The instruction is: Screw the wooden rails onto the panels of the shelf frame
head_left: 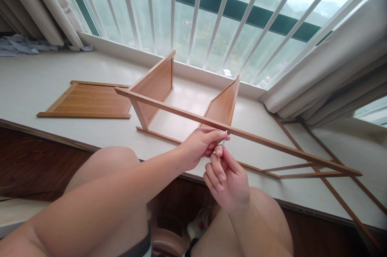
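Note:
A thin silver metal rod [224,141] stands nearly upright just below the long wooden rail of a shelf frame [272,144]; its exact kind is unclear. My left hand [199,146] is closed, its thumb and fingertips pinching at the rod's upper end close to the rail. From below, my right hand [228,180] pinches the lower end between thumb and index finger, the other fingers curled. Two wooden panels, a left one [154,87] and a right one [222,103], stand on edge between the frame's rails. The joint behind my left fingertips is partly hidden.
A separate wooden panel [93,99] lies flat on the white window ledge [30,75]. Another slim wooden frame [290,132] leans at the right. White bars [196,11] and curtains [326,55] border the ledge. My knees are close to its front edge.

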### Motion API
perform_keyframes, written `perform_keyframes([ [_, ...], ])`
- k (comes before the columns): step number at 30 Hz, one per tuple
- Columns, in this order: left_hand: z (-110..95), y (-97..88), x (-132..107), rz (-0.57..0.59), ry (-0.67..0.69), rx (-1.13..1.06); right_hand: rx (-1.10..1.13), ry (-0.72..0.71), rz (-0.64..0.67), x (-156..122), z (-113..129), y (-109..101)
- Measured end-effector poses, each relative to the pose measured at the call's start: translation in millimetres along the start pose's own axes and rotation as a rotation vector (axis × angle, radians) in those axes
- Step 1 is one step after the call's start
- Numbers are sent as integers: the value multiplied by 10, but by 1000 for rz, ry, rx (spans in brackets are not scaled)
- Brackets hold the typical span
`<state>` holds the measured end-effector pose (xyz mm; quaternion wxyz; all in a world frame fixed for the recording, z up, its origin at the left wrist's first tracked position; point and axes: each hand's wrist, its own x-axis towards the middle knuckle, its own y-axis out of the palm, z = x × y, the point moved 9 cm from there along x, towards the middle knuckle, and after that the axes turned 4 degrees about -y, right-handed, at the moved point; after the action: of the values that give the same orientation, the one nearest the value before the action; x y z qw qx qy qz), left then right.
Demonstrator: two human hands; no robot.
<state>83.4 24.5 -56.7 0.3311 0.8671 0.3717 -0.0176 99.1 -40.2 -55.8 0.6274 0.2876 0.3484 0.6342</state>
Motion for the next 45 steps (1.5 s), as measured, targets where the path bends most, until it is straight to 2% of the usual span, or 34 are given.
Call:
perform_keyframes([
  [4,-3,9,-12,6,-13,13,-102,-65,-19,9,25,-31],
  [11,18,-5,3,17,-6,21,-402,-269,-101,-31,158,-137],
  [18,15,18,-1,44,-17,-9,-557,-377,-165,-67,248,-188],
  [26,63,62,4,113,-101,-122,-697,-471,-225,-125,353,-208],
  [40,31,34,-1,51,-55,-42,-536,-359,-206,-51,292,-219],
  [45,4,19,1,15,-18,-16,-218,-123,-51,8,91,-51],
])
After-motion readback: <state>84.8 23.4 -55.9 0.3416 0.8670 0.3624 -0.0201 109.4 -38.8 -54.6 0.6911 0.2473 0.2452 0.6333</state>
